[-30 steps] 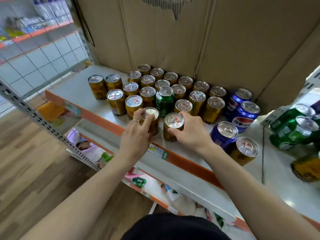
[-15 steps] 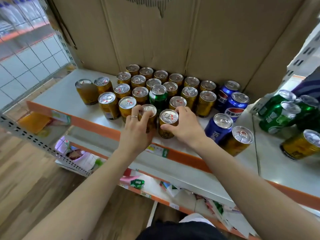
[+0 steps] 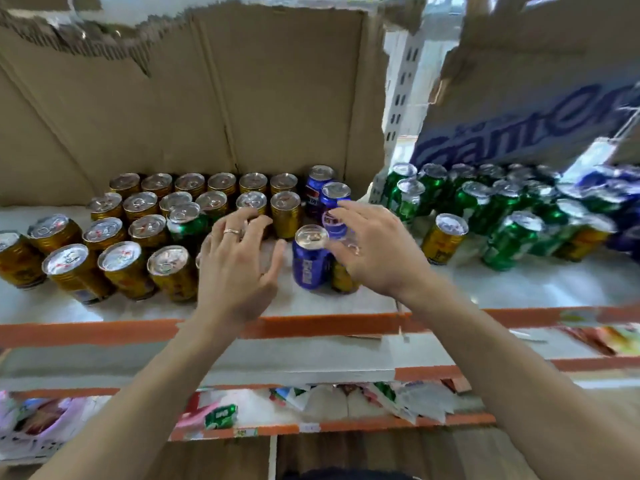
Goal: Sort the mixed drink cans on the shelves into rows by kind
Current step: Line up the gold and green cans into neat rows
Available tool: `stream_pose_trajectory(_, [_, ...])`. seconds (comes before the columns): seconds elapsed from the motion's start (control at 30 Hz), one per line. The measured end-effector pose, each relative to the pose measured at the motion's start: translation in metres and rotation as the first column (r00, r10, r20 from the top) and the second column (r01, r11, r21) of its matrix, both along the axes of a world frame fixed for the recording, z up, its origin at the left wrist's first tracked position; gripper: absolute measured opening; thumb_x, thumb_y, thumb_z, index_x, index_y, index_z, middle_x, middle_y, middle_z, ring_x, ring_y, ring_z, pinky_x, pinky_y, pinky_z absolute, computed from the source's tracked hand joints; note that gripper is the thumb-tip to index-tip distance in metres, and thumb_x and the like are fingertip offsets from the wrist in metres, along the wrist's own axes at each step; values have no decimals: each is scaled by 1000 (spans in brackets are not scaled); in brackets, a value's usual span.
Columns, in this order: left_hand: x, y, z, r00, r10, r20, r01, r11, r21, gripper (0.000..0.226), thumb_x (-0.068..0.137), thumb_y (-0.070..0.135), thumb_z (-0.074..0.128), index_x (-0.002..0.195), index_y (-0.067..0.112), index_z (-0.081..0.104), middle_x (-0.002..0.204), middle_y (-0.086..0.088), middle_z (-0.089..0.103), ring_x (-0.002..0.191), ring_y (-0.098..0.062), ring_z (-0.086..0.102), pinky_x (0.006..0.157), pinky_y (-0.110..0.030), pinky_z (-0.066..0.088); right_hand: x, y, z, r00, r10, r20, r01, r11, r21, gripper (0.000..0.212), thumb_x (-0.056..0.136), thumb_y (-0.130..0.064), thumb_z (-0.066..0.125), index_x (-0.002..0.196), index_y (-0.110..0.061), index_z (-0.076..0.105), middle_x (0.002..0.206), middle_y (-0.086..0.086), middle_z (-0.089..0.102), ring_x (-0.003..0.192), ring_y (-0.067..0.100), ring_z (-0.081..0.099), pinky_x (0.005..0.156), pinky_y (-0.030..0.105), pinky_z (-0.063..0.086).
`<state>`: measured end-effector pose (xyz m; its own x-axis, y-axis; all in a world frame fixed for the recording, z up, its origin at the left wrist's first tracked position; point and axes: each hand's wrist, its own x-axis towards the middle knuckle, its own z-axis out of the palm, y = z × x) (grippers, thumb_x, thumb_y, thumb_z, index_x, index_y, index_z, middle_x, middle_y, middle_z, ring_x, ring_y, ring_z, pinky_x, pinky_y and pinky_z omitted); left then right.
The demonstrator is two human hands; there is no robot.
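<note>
Head view looks down on a white shelf [image 3: 346,306] with an orange front edge, backed by a torn cardboard sheet [image 3: 207,98] along its rear edge; a second cardboard piece with blue lettering [image 3: 526,126] leans over the right part. Gold cans [image 3: 145,230] stand upright in close rows across the left half of the shelf, from the rear edge toward the front edge. A cluster of green cans [image 3: 485,206] fills the right half near the rear, blurred, with blue cans at the far right edge. One green can [image 3: 185,223] stands among the gold rows. Two blue cans [image 3: 323,192] stand at the rear, just right of the gold rows, and another blue can [image 3: 310,258] stands nearer the front edge at the middle. A lone gold can [image 3: 443,239] stands between the hands and the green cluster. The left hand [image 3: 239,268], a ring on one finger, hovers fingers spread over the right end of the gold rows, gripping nothing. The right hand [image 3: 374,251] hovers fingers apart just right of the front blue can; a gold can [image 3: 343,280] stands partly hidden under it, and whether the fingertips touch either can I cannot tell
</note>
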<state>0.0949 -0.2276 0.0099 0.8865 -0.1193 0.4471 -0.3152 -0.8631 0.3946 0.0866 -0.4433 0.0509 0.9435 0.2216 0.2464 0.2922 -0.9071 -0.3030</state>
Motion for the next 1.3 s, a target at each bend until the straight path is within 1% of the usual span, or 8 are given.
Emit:
stream_pose_trajectory(0.17, [-10, -87, 7, 991, -130, 12, 129, 990, 60, 55, 90, 49, 42, 132, 16, 57, 142, -6, 48, 132, -28, 40, 107, -47, 35, -40, -91, 7, 984, -180, -7, 180, 983, 35, 53, 92, -44, 60, 137, -16, 54, 144, 3, 52, 135, 24, 44, 115, 44, 31])
stream_pose_trajectory(0.3, [-28, -163, 2, 975, -220, -26, 221, 974, 47, 58, 87, 52, 41, 129, 14, 58, 140, -9, 51, 128, -32, 45, 107, -50, 39, -79, -160, 3, 964, -264, -41, 266, 962, 66, 56, 86, -48, 57, 130, -14, 60, 135, 4, 60, 125, 27, 54, 105, 50, 41])
stream_pose_trajectory(0.37, [-40, -200, -3, 966, -253, -43, 256, 964, 67, 58, 88, 52, 41, 129, 15, 57, 141, -9, 51, 130, -31, 44, 107, -49, 38, -99, -194, 2, 951, -303, -55, 306, 951, 53, 55, 89, -46, 58, 133, -14, 57, 140, 5, 56, 130, 26, 50, 109, 48, 38])
stream_pose_trajectory(0.5, [-64, -265, -9, 953, -292, -79, 298, 951, 79, 58, 89, 54, 41, 131, 17, 56, 143, -5, 48, 133, -26, 39, 105, -47, 37, -131, -260, -1, 938, -343, -48, 345, 937, 58, 54, 95, -40, 59, 143, -18, 48, 149, -1, 47, 138, 19, 39, 114, 36, 27])
stream_pose_trajectory(0.73, [-92, -352, -22, 946, -306, -105, 315, 946, 77, 59, 90, 55, 41, 133, 16, 54, 143, -5, 47, 134, -25, 39, 106, -46, 37, -159, -338, -12, 935, -350, -64, 354, 932, 82, 57, 95, -40, 59, 146, -18, 45, 151, -2, 44, 139, 20, 37, 116, 37, 28])
stream_pose_trajectory(1.03, [-93, -383, -29, 964, -233, -129, 243, 967, 71, 57, 88, 52, 46, 130, 13, 56, 140, -7, 49, 130, -26, 41, 103, -46, 39, -150, -391, -18, 944, -317, -89, 325, 941, 91, 57, 95, -37, 61, 146, -19, 44, 150, -3, 45, 138, 19, 39, 115, 39, 30])
stream_pose_trajectory(1.17, [-71, -375, -35, 972, -182, -147, 198, 975, 102, 57, 87, 51, 47, 130, 14, 54, 140, -7, 47, 130, -28, 42, 102, -47, 40, -123, -404, -27, 933, -339, -125, 351, 932, 94, 58, 94, -35, 62, 146, -16, 44, 150, 0, 46, 136, 21, 42, 112, 37, 32])
stream_pose_trajectory(1.3, [-41, -363, -40, 986, -106, -130, 120, 987, 108, 55, 84, 48, 50, 125, 13, 55, 142, -11, 44, 131, -34, 38, 99, -52, 43, -88, -416, -38, 911, -385, -150, 401, 911, 97, 59, 91, -33, 65, 144, -14, 46, 147, 3, 49, 132, 26, 47, 109, 43, 38])
